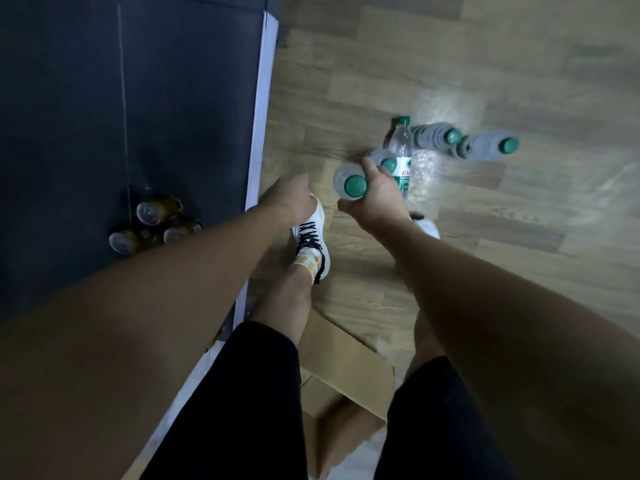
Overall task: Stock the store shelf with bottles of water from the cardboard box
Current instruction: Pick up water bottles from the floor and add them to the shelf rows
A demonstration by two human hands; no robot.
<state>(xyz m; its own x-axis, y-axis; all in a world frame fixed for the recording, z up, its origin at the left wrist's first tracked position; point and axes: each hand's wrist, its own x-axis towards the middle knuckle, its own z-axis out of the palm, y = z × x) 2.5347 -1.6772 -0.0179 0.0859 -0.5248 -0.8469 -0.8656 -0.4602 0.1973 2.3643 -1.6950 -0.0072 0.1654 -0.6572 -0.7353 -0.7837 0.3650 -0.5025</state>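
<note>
My right hand [375, 197] grips a clear water bottle with a green cap [350, 183], seen from its top, above the wooden floor. Close behind it stands a second green-capped bottle [382, 160], and a labelled one [402, 152] lies on the floor. Two more bottles [435, 135] [493, 145] stand further right. My left hand [291, 199] hangs beside the shelf edge with fingers curled under, holding nothing that I can see. The open cardboard box [341, 372] sits between my legs at the bottom. The dark shelf [131, 98] fills the left.
Three amber bottles with clear caps [154, 220] stand on the dark shelf near its white front edge [259, 133]. My feet in white shoes [311, 233] stand on the wooden floor [485, 254] next to the shelf.
</note>
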